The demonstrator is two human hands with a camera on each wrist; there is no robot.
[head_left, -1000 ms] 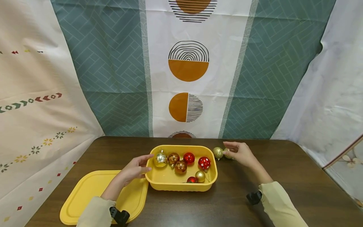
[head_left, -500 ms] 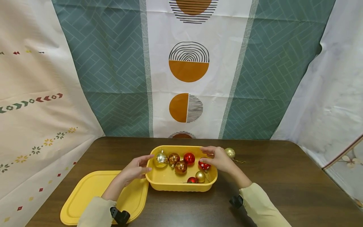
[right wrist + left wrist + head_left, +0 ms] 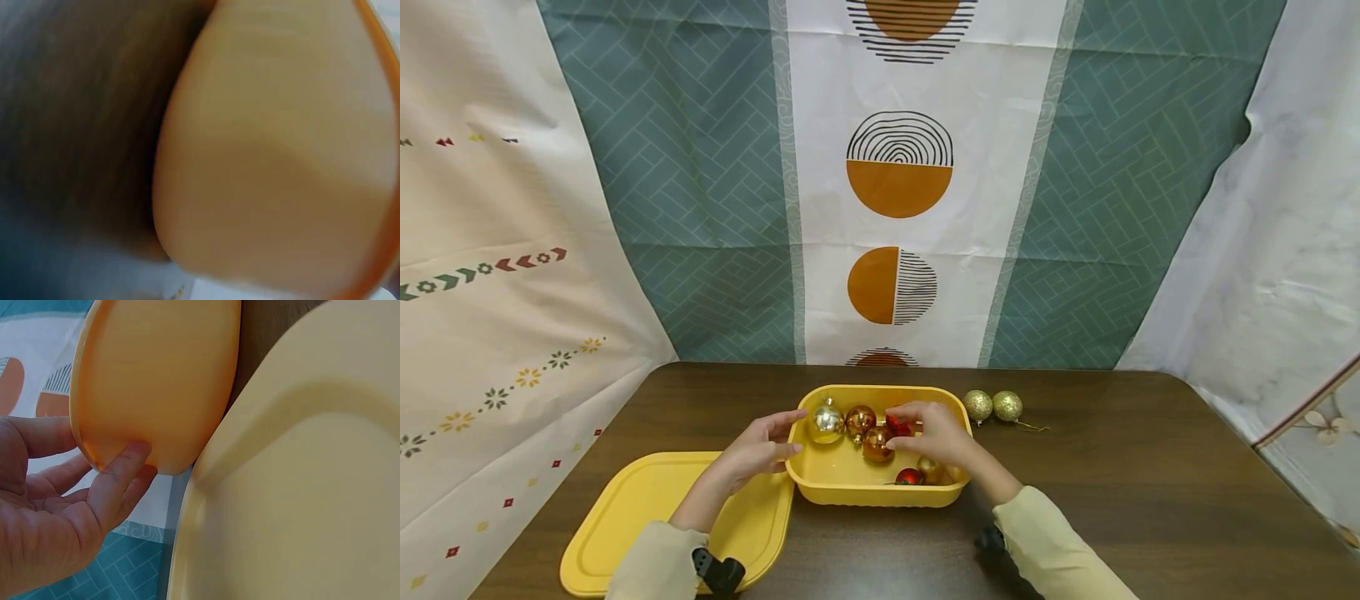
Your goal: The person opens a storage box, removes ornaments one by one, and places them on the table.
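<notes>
A yellow plastic tub (image 3: 880,498) stands mid-table with several baubles in it: a silver one (image 3: 825,421), two copper ones (image 3: 860,419), a small red one (image 3: 909,477) and a gold one (image 3: 931,468). My left hand (image 3: 778,433) rests against the tub's left wall, fingers nearly straight; the left wrist view shows its thumb (image 3: 128,465) on the tub's outer wall (image 3: 156,381). My right hand (image 3: 906,429) reaches into the tub, finger and thumb curled round a shiny red bauble (image 3: 896,425). That hand hides the baubles under it. The right wrist view is a blur of the tub wall (image 3: 269,156).
The tub's yellow lid (image 3: 625,517) lies flat at front left, touching the tub. Two gold glitter baubles (image 3: 992,406) sit on the brown table (image 3: 1150,500) just right of the tub's far corner. Patterned cloth hangs behind and at both sides.
My right hand has left the gold baubles on the table, crossed left over the tub and come down on the red bauble. The left hand has stayed on the tub.
</notes>
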